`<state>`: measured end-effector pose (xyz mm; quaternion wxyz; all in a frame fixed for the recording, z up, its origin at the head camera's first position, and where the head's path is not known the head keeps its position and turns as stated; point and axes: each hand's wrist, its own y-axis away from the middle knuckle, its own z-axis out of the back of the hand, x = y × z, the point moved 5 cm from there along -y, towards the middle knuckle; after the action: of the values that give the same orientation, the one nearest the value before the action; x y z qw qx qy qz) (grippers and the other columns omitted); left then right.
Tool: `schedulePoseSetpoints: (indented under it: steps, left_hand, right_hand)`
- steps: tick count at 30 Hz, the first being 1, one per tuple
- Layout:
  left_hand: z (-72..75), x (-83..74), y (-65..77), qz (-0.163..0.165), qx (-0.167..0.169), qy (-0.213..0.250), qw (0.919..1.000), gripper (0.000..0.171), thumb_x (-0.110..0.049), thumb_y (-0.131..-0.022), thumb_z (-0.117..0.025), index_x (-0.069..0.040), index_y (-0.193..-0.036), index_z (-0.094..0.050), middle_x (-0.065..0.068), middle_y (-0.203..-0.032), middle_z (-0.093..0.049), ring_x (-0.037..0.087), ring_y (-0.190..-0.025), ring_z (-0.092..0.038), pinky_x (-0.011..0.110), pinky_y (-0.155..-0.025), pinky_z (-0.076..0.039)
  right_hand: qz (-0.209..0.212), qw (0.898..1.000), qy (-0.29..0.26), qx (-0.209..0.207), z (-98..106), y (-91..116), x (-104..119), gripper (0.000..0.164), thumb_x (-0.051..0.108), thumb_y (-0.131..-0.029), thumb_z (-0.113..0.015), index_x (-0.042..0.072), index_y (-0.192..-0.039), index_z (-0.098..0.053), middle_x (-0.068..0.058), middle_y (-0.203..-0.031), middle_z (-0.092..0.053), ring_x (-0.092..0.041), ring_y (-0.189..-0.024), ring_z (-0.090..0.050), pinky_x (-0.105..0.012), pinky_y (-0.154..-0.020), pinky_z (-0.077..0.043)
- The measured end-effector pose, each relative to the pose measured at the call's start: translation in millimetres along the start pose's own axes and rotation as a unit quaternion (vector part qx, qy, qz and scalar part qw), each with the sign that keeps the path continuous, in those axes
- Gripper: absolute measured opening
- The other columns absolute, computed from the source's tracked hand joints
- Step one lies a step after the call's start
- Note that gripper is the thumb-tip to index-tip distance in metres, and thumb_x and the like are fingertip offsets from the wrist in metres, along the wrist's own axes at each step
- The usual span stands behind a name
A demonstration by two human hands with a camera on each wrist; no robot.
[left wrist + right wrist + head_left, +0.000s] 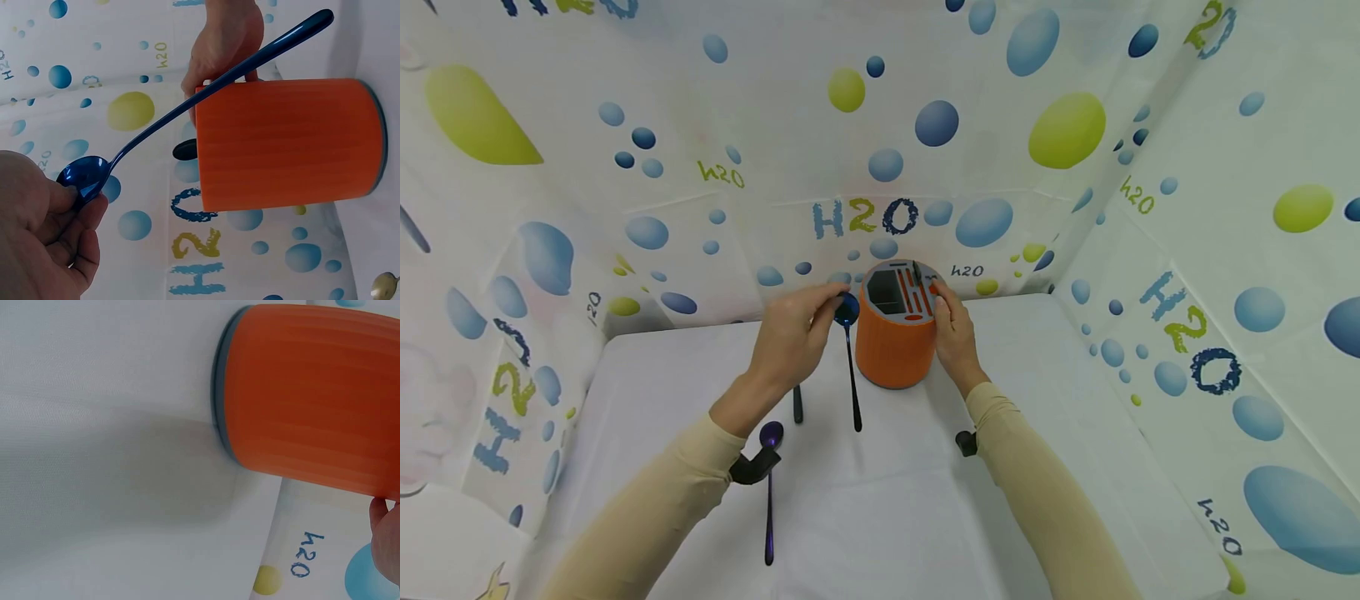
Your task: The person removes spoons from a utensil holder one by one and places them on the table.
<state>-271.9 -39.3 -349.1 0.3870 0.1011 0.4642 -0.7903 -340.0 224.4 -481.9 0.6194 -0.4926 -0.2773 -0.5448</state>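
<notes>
My left hand (792, 335) pinches a shiny dark-blue spoon (853, 375) by its bowl, with the long handle pointing down. In the left wrist view, that spoon's handle crosses in front of the orange knife block (287, 144). The block stands upright on the table; its grey top (895, 313) has slots and a larger opening. A dark rounded handle end (185, 150) sticks out of the top. At the block's upper right side, my right hand (957, 337) grips the rim. Only part of that hand shows in the right wrist view, beside the orange wall (312, 394).
A purple spoon (769, 500) lies on the white table near my left forearm. Beyond it lies a dark handle (797, 405), partly hidden by my left hand. A patterned sheet (790, 158) rises behind the block and along both sides.
</notes>
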Motion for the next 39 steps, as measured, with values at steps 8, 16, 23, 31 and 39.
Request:
schedulePoseSetpoints:
  steps: [8, 16, 23, 31, 39]
  left_hand:
    - [-3.0, 10.0, 17.6, 0.022, 0.023, -0.016, 0.9994, 0.021, -0.006, -0.103, -0.064, -0.001, -0.12, -0.076, 0.011, -0.1, -0.08, 0.017, -0.067, -0.062, 0.029, -0.061, -0.052]
    - [-7.3, 18.6, 36.3, 0.073, 0.054, -0.014, 0.9958, 0.023, -0.009, -0.104, -0.063, -0.003, -0.123, -0.075, 0.011, -0.105, -0.08, 0.016, -0.068, -0.061, 0.024, -0.059, -0.048]
    - [-10.2, 24.0, 50.6, 0.09, 0.076, -0.011, 0.993, 0.024, -0.008, -0.104, -0.062, -0.004, -0.124, -0.075, 0.01, -0.11, -0.08, 0.016, -0.071, -0.062, 0.026, -0.064, -0.051]
    - [-7.5, 34.4, 64.3, 0.097, 0.081, -0.02, 0.9917, 0.023, -0.007, -0.103, -0.063, -0.003, -0.122, -0.075, 0.012, -0.111, -0.079, 0.016, -0.072, -0.062, 0.03, -0.068, -0.055]
    - [-9.5, 48.6, 84.9, 0.132, 0.098, -0.023, 0.9862, 0.021, -0.008, -0.103, -0.064, -0.004, -0.12, -0.076, 0.014, -0.109, -0.079, 0.016, -0.075, -0.067, 0.026, -0.062, -0.054]
  right_hand:
    - [-0.003, 1.0, -0.006, 0.002, -1, 0, -1, 0.046, 0.037, -0.114, -0.035, 0.024, -0.157, -0.046, -0.004, -0.162, -0.045, -0.026, -0.145, -0.045, -0.048, -0.124, -0.034]
    - [-0.004, 1.0, 0.001, 0.0, 0, 1, -2, 0.047, 0.038, -0.114, -0.035, 0.024, -0.157, -0.046, -0.006, -0.161, -0.046, -0.027, -0.144, -0.046, -0.05, -0.123, -0.035]
    - [0.001, 1.0, -0.001, 0.002, 0, -1, 0, 0.048, 0.039, -0.114, -0.035, 0.022, -0.157, -0.046, -0.006, -0.161, -0.046, -0.027, -0.144, -0.047, -0.048, -0.123, -0.035]
    - [0.003, 1.0, 0.007, -0.001, 0, -2, -1, 0.047, 0.038, -0.114, -0.035, 0.022, -0.157, -0.047, -0.004, -0.162, -0.046, -0.025, -0.144, -0.047, -0.047, -0.123, -0.035]
    - [0.004, 1.0, 0.01, -0.003, 0, -1, 0, 0.047, 0.037, -0.114, -0.035, 0.022, -0.157, -0.046, -0.005, -0.161, -0.046, -0.025, -0.144, -0.047, -0.047, -0.123, -0.036]
